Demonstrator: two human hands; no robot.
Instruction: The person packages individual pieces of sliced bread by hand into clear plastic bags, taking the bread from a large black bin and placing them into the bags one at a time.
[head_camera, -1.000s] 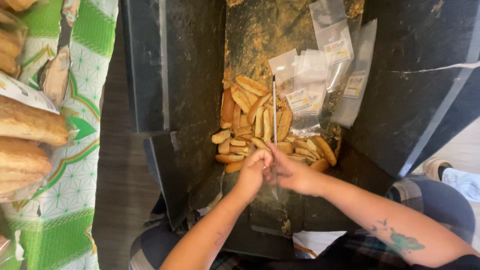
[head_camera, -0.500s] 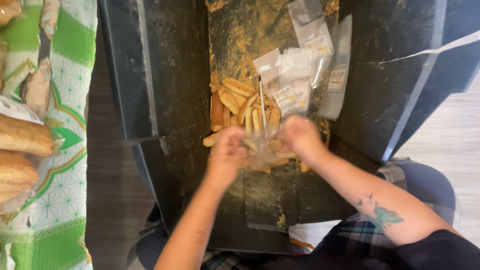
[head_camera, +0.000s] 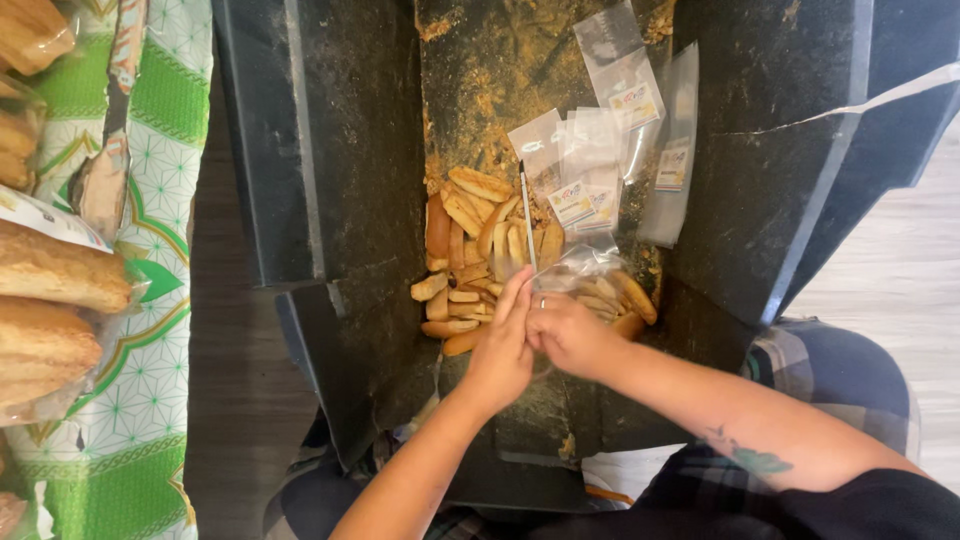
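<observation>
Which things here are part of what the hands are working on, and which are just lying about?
In hand: left hand, right hand, clear bag, finger biscuits, black tray.
Lying about: empty labelled bags, wrapped loaves, green patterned cloth.

The one camera sits on my head and looks almost straight down from close above my lap. The black tray (head_camera: 340, 180) fills the middle, the patterned cloth (head_camera: 160, 130) lies beyond its left edge, pale floor (head_camera: 915, 290) beyond its right.

Black crumb-dusted tray (head_camera: 350, 150), pile of bread sticks (head_camera: 470, 250), clear plastic bags (head_camera: 610, 140)
</observation>
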